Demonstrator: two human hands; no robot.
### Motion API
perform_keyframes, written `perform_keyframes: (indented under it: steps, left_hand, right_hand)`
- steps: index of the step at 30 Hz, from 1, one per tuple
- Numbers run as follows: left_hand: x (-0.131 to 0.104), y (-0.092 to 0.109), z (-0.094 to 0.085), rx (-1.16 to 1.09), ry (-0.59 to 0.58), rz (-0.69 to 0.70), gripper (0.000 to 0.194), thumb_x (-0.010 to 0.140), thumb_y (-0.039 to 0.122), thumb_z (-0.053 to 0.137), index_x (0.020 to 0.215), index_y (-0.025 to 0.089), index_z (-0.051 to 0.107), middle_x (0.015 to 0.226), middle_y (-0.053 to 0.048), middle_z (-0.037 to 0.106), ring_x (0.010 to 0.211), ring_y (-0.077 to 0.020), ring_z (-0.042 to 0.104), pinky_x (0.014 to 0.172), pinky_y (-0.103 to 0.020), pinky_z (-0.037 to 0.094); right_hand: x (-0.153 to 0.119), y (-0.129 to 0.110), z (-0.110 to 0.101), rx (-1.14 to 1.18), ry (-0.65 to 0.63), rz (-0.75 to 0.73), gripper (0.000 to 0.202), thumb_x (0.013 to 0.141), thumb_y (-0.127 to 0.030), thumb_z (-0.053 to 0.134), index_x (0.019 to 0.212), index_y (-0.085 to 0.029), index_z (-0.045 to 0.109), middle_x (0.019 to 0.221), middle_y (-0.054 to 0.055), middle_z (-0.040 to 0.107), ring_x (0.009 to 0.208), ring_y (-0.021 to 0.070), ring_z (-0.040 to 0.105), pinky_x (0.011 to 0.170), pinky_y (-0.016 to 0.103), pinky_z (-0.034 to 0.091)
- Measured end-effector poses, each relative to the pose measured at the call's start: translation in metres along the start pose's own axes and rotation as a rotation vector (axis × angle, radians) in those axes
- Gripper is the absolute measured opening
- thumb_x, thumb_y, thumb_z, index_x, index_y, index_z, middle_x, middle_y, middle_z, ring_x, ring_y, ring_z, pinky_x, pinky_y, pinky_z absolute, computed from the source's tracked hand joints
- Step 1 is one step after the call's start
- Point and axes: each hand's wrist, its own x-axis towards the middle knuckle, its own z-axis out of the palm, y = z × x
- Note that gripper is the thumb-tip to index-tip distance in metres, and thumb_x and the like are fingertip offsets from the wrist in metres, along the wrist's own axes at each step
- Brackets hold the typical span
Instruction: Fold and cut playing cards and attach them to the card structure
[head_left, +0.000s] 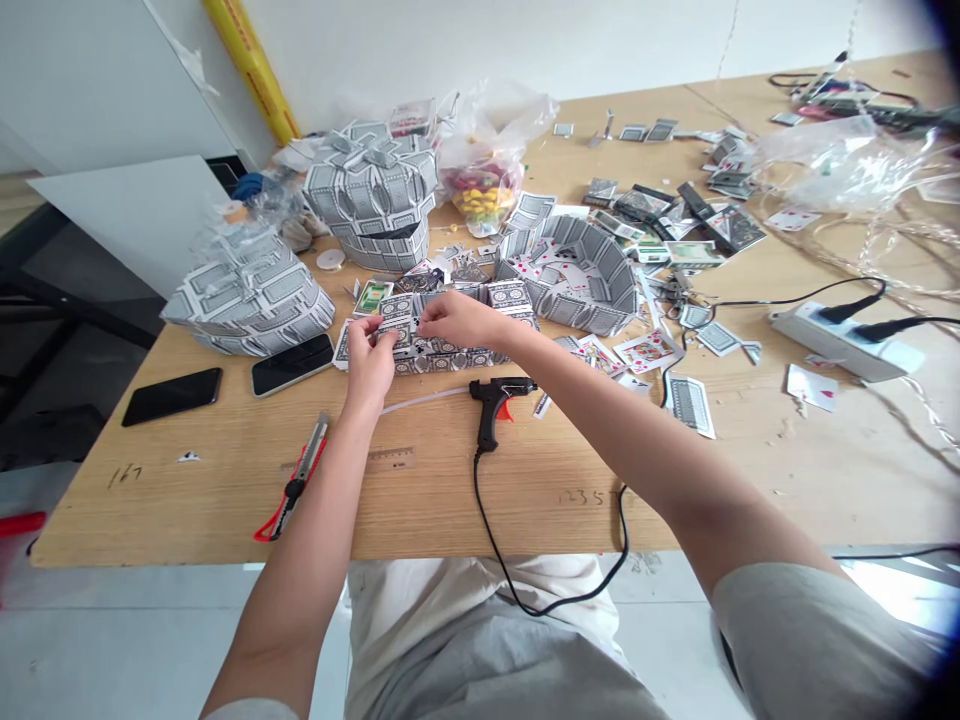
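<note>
A long low piece built of folded playing cards (480, 357) lies on the table in front of me. My left hand (371, 362) is closed at its left end, thumb and fingers pinching a patterned playing card (396, 312). From the right, my right hand (459, 322) reaches over the piece with curled fingers, its fingertips pinched at that card's right edge. Black pips show just under them; the exact grip is partly hidden. Just nearer to me, a black glue gun (491, 410) with an orange trigger lies on its side.
Card-built baskets (371, 190) stand behind, with an open card-walled tray (622, 310) to the right. Two phones (172, 396) and a red-handled utility knife (300, 480) lie left. Loose cards (649, 350), a white power strip (847, 340) and cables spread right. The glue gun's cord hangs over the front edge.
</note>
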Motion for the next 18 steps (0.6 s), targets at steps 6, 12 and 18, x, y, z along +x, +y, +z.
perform_keyframes:
  steps: [6, 12, 18]
  left_hand:
    - [-0.008, 0.015, -0.015, 0.120, -0.100, 0.153, 0.038, 0.075, 0.010, 0.076, 0.109, 0.025, 0.068, 0.122, -0.006, 0.061, 0.123, -0.0276, 0.062, 0.117, -0.044, 0.048]
    - [-0.016, 0.026, -0.024, 0.452, -0.192, 0.508, 0.051, 0.073, 0.008, 0.079, 0.118, 0.025, 0.060, 0.132, -0.013, 0.056, 0.138, -0.0362, 0.054, 0.124, -0.053, 0.043]
    - [-0.017, 0.026, -0.021, 0.513, -0.181, 0.510, 0.042, 0.081, 0.019, 0.082, 0.116, 0.024, 0.060, 0.127, -0.014, 0.056, 0.132, -0.0395, 0.058, 0.119, -0.055, 0.047]
  right_hand:
    - [-0.002, -0.001, 0.001, 0.003, 0.041, 0.020, 0.016, 0.084, -0.027, 0.062, 0.072, -0.016, 0.066, 0.070, -0.001, 0.055, 0.074, 0.0155, 0.050, 0.067, 0.029, 0.037]
    - [-0.003, -0.005, 0.000, 0.003, 0.060, 0.030, 0.019, 0.084, -0.025, 0.061, 0.067, -0.018, 0.061, 0.068, -0.002, 0.050, 0.072, 0.0146, 0.047, 0.066, 0.029, 0.035]
    - [-0.005, -0.011, 0.000, -0.028, 0.069, 0.061, 0.026, 0.084, -0.025, 0.061, 0.060, -0.021, 0.051, 0.064, -0.004, 0.042, 0.068, 0.0133, 0.041, 0.063, 0.030, 0.031]
